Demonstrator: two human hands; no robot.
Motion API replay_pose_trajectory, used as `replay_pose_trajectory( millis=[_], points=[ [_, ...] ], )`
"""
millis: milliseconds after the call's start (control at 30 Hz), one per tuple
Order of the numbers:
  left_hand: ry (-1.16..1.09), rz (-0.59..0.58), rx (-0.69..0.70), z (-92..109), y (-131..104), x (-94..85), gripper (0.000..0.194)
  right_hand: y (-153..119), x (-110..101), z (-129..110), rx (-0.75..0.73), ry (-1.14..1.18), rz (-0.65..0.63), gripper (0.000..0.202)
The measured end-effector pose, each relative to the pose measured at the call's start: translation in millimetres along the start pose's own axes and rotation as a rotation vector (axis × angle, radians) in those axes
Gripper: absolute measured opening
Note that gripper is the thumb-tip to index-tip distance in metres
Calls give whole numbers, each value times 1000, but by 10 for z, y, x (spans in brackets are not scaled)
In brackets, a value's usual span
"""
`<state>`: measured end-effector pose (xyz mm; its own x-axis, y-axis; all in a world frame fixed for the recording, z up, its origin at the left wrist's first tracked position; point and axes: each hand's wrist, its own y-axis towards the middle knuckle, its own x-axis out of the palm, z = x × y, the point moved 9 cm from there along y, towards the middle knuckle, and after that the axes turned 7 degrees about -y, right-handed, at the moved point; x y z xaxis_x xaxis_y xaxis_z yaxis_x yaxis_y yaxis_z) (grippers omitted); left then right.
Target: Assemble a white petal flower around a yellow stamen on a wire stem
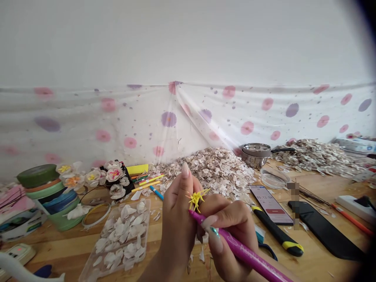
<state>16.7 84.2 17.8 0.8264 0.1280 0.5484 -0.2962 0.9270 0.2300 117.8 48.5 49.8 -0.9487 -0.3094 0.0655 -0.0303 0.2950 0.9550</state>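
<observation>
Near the centre of the head view, my left hand (179, 211) is closed with its thumb up, pinching a small yellow spiky flower centre (196, 199). Its thin yellow strands spread out above the fingers. My right hand (232, 231) grips a magenta marker (249, 252) between thumb and fingers. The marker's tip touches or nearly touches the base of the yellow piece. Both hands are close together above the table.
A plastic tray of white petals (147, 231) lies to the left, near finished flowers (114, 174) and stacked tape rolls (53, 196). Behind is a large petal heap (217, 168). To the right are a phone (272, 205), a yellow-black cutter (277, 231) and metal bowls (255, 154).
</observation>
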Motion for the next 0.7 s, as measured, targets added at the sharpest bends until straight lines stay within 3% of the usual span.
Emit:
replay_pose_trajectory(
  millis=[200,367,567,700],
  points=[
    [-11,10,7,17,9,26,54,-22,-19,62,118,6,50,1],
    [-3,25,70,86,-3,5,56,-3,9,46,122,58,-4,1],
    [-24,40,75,72,1,-9,55,-6,-21,73,148,117,45,5],
    [-55,42,88,78,7,-3,53,4,13,52,137,97,-16,2]
  ],
)
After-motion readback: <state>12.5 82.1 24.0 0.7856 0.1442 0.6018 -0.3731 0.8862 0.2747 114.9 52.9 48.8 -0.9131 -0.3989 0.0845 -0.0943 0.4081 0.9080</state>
